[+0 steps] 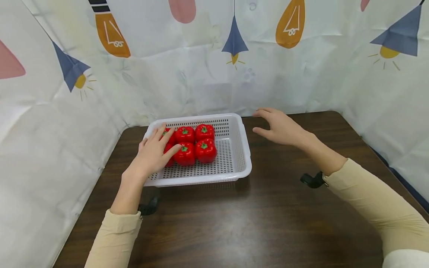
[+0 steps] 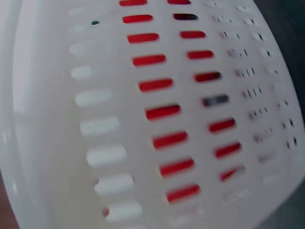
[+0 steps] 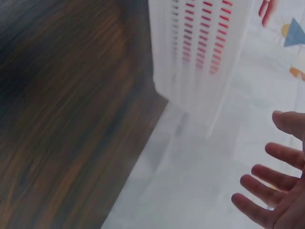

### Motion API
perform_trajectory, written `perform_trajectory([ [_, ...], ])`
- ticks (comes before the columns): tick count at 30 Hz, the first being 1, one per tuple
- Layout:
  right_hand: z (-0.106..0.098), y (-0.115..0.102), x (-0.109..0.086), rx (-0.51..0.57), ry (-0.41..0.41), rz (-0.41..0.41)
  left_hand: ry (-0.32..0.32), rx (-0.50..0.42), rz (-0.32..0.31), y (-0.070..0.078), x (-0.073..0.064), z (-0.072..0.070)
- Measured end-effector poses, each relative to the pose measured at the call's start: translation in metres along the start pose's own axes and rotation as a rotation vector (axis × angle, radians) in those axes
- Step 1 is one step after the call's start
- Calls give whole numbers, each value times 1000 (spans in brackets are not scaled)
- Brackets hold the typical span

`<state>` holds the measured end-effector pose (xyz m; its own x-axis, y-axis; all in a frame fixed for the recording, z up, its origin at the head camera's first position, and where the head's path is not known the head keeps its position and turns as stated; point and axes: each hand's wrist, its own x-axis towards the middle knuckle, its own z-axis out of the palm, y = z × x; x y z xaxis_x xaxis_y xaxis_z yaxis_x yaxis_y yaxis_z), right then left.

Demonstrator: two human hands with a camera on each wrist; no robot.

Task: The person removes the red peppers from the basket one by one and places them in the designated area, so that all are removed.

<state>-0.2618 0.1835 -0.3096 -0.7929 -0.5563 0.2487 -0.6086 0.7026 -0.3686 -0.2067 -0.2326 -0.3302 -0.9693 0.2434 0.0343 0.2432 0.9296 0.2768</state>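
Note:
A white slotted plastic basket (image 1: 246, 158) stands at the back of the table, holding several red bell peppers (image 1: 206, 152) with green stems in two rows. These fill its left and middle part, and bare slotted floor shows on its right side. My left hand (image 1: 149, 154) is over the basket's left end with fingers spread, overlapping the leftmost peppers and partly hiding them. In the left wrist view the basket wall (image 2: 119, 109) fills the picture, red showing through its slots. To the right of the basket, my right hand (image 1: 285, 128) hovers with loosely extended fingers and holds nothing.
The dark brown wooden table (image 1: 234, 223) spreads in front of the basket and to its right. Behind and at both sides hangs a white curtain (image 1: 207, 85) printed with lamps and bulbs. A dark strap device (image 1: 313, 180) sits at the right wrist.

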Motion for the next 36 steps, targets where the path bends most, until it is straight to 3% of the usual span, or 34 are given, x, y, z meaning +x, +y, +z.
perform_trajectory([
  [5,7,-14,16,25,3,-74,20,-12,-1,-9,-11,0],
  [17,28,-40,53,30,-147,-138,52,-70,15,-36,-35,5],
  [29,56,-63,81,38,-333,-231,69,-85,-5,-48,-56,9],
  [36,61,-80,93,-32,-515,-217,67,-120,-27,-55,-68,10],
])
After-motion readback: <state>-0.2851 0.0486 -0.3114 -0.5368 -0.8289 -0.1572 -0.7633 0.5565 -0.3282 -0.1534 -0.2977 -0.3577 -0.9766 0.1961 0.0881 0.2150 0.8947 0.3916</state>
